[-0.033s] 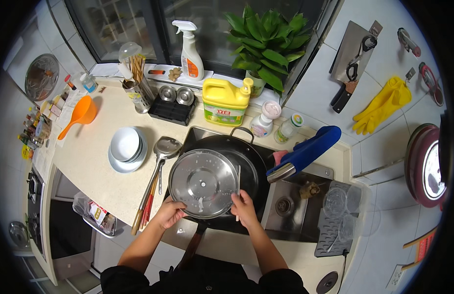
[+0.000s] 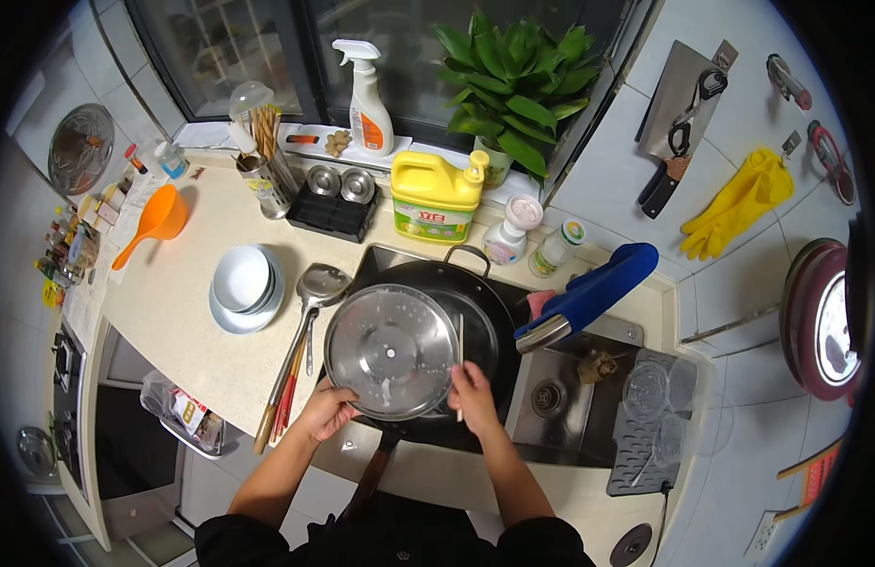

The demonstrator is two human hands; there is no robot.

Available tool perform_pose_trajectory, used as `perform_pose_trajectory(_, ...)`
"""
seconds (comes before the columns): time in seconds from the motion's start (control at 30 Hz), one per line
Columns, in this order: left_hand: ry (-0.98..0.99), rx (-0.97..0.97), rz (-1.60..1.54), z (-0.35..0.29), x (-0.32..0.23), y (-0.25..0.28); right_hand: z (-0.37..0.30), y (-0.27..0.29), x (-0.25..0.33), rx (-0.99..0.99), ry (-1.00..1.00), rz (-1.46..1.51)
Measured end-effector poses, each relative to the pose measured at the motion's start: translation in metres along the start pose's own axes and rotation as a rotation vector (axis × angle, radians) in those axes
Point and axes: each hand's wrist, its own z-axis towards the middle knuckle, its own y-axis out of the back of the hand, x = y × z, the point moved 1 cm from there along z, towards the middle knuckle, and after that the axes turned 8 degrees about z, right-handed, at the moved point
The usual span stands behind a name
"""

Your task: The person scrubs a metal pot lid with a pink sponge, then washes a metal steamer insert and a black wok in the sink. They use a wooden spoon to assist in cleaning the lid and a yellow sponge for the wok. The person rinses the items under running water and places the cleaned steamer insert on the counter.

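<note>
My left fingers point(image 2: 341, 397) pinch the rim of the round grey lid point(image 2: 391, 378) at its 7 to 8 o'clock, 12 being farthest from me. My right fingers point(image 2: 463, 378) are closed on a thin pale stick point(image 2: 460, 335) that runs along the lid's edge at 3 to 4 o'clock; whether they also press the rim, I cannot tell. The lid is in front of me, over the left part of the black wok point(image 2: 491, 321), whose edge shows past it from 12 round to 5 o'clock. At 11 o'clock the steel ladle point(image 2: 322, 280) lies just beside the lid's edge, so room is tight there. Near 10 o'clock, well apart, stacked bowls point(image 2: 241, 277) sit on the worktop point(image 2: 163, 302), which spreads broadly around them. Beyond the wok, toward 4 o'clock, the sink basin point(image 2: 584, 402) opens, and a blue cover point(image 2: 593, 286) juts in between 2 and 3.
</note>
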Motion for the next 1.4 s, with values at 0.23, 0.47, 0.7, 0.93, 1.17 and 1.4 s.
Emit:
perform_pose_trajectory(0.23, -0.117, -0.121, 0.146, 0.0, -0.017, -0.003, 0.03, 0.04, -0.031, -0.04, 0.206, -1.293)
perform_pose_trajectory(0.47, -0.043, -0.293, 0.521, -0.003, -0.028, 0.002, -0.001, -0.029, 0.082, 0.203, 0.837, -1.256)
perform_pose_trajectory(0.7, -0.35, -0.163, 0.793, -0.005, -0.043, -0.014, 0.037, -0.01, 0.109, 0.225, 1.107, -1.764)
perform_pose_trajectory(0.93, -0.544, -0.265, 0.859, 0.004, -0.033, -0.011, 0.017, -0.011, 0.096, 0.081, 0.99, -1.806)
perform_pose_trajectory(1.17, -0.736, -0.319, 0.465, 0.036, -0.004, -0.01, -0.051, -0.03, 0.014, 0.435, 0.226, -1.165)
perform_pose_trajectory(1.4, -0.79, -0.335, 0.156, 0.042, -0.012, -0.021, -0.048, -0.044, 0.024, 0.443, 0.42, -1.007)
